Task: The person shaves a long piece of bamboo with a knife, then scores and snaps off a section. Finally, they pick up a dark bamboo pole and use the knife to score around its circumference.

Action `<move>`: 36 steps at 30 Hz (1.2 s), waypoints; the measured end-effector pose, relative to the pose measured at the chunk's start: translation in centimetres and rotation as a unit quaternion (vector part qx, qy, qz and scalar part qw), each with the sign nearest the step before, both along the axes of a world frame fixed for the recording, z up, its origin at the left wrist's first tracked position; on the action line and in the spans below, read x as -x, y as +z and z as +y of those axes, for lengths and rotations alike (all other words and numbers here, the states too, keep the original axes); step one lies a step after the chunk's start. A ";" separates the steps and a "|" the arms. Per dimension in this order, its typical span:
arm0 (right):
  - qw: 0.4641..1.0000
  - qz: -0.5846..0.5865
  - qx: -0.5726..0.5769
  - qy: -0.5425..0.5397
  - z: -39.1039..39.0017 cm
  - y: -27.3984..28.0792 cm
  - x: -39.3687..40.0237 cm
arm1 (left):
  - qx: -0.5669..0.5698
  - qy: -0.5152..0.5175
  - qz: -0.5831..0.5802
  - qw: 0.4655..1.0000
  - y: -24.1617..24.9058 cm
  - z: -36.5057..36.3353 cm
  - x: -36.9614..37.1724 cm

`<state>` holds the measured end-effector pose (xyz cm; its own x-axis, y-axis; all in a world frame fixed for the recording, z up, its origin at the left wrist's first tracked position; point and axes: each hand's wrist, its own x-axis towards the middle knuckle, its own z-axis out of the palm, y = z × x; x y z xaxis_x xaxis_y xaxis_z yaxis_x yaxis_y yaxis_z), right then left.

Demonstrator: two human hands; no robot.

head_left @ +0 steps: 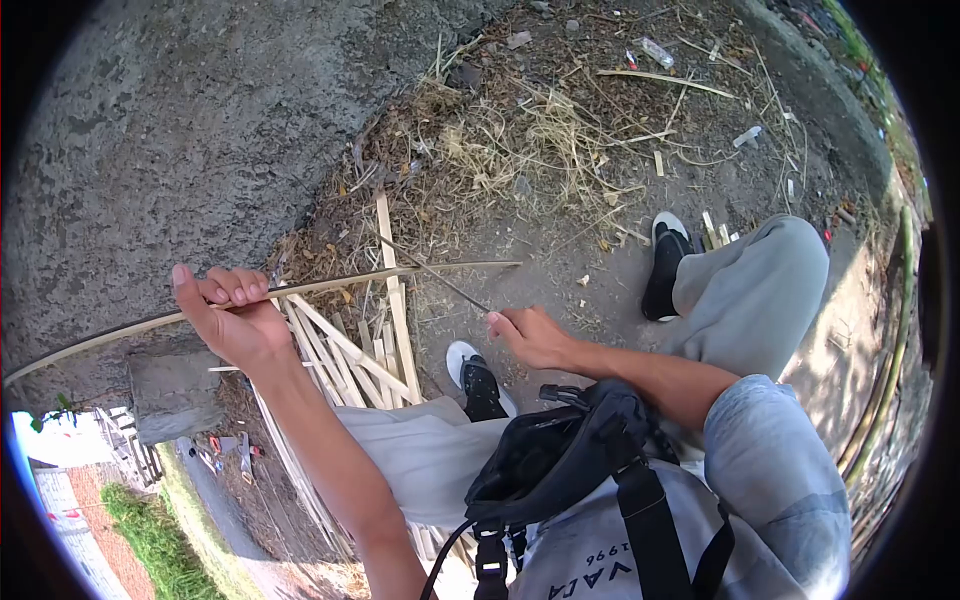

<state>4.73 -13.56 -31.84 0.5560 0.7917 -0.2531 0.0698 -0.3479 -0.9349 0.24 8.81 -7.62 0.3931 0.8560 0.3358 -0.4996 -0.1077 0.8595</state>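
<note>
Left hand [232, 318] grips long bamboo strip [330, 285] running 9 to 3 o'clock. Right hand [528, 335] holds thin knife [440, 280], blade meeting strip. Cut slats [345, 355] piled at 6 o'clock.

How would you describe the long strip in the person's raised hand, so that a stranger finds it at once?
Start at the pile of pale bamboo slats lying on the dirt near the person's feet. Just above it, the left hand grips a long thin bamboo strip. Unlike the short, flat slats below, it is lifted off the ground, curved, and runs on toward the picture's left edge.
</note>
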 end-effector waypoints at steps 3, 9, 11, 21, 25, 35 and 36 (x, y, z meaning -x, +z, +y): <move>0.997 0.012 0.063 -0.034 -0.1 -0.4 -0.2 | -0.003 -0.022 0.006 1.000 -0.3 1.6 1.0; 0.998 -0.030 -0.016 -0.057 0.2 0.5 1.6 | -0.054 -0.117 0.043 0.991 -1.0 0.8 2.3; 0.995 0.055 0.034 -0.081 0.7 -0.1 1.0 | -0.099 -0.178 0.068 0.977 -0.6 -0.1 2.2; 0.989 0.102 0.094 -0.043 1.5 2.3 -1.8 | -0.159 -0.111 0.066 0.979 -0.9 -3.5 1.2; 0.997 -0.067 0.000 -0.028 1.4 3.2 -1.3 | -0.132 -0.127 0.079 0.980 -0.5 -2.8 1.2; 0.989 0.125 0.069 -0.032 2.5 6.1 -2.9 | -0.114 -0.113 0.057 0.985 -0.6 -3.4 1.2; 0.998 0.057 -0.025 -0.023 2.9 6.6 -1.9 | -0.119 -0.114 0.055 0.985 -0.7 -3.4 1.3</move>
<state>6.66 -10.62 -25.21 0.5616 0.7793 -0.2782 -0.0533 -0.3014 -0.9520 -1.05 5.44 -8.35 0.6121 0.6430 0.4604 -0.4390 -0.2080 0.8741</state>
